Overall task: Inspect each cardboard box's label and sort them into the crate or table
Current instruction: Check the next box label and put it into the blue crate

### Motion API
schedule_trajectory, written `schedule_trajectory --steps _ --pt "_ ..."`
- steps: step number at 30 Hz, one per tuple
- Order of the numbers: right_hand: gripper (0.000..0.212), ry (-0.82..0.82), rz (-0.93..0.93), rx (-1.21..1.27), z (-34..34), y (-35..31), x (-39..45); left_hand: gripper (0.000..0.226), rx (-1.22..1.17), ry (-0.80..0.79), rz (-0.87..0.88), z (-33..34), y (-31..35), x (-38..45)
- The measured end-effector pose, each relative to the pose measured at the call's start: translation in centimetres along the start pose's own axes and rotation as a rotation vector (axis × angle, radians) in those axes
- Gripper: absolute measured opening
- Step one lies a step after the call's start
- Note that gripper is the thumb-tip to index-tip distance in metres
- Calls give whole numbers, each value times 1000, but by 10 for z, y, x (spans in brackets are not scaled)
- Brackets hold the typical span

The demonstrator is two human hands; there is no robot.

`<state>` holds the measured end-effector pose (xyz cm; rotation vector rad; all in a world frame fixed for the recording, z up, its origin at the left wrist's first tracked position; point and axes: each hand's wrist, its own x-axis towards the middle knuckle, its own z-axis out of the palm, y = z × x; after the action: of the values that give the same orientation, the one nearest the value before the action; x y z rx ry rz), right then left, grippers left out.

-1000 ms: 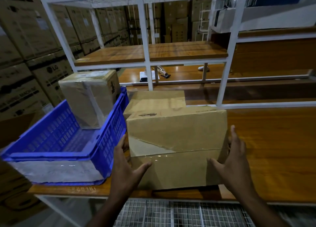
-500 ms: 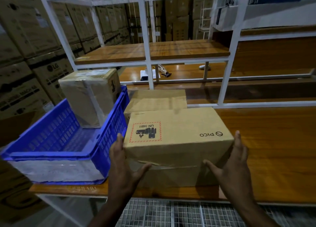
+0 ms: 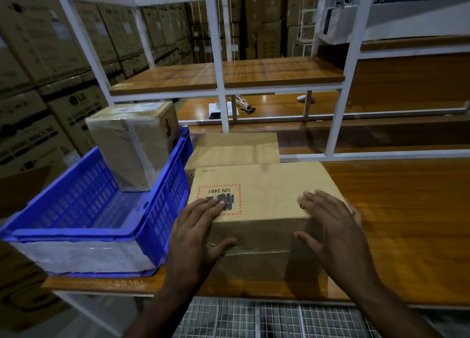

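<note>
Head camera: the cardboard box (image 3: 267, 197) on the wooden table (image 3: 396, 210) carries a red-bordered label (image 3: 220, 197) reading "UN 3481", upside down to the viewer. The left hand (image 3: 198, 231) and right hand (image 3: 333, 225) grip its near corners, fingers spread over top and front. Just left, the blue crate (image 3: 162, 210) contains one plastic-wrapped box (image 3: 132, 144); stacked cartons (image 3: 76, 103) read "LG".

Three boxes (image 3: 264, 195) — one crate (image 3: 162, 205), two hands (image 3: 195, 233)
</note>
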<state>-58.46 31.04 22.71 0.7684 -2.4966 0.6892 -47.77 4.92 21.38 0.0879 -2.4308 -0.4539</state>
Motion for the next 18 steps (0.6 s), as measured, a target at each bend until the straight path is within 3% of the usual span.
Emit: schedule_trajectory --steps 5,8,12,15,18 --pt "69 -12 23 11 -3 -4 1 73 4 2 14 -2 1 3" --pt "64 -42 23 56 -8 -2 2 58 -69 37 -17 -11 5 9" --pt "56 -28 279 314 -21 3 14 51 -295 125 -350 -24 5 27" --pt "58 -42 528 489 -24 7 25 69 -398 -38 -635 -30 -4 38" --pt "57 -105 590 583 -28 6 22 70 -446 -186 -625 -31 -2 36"
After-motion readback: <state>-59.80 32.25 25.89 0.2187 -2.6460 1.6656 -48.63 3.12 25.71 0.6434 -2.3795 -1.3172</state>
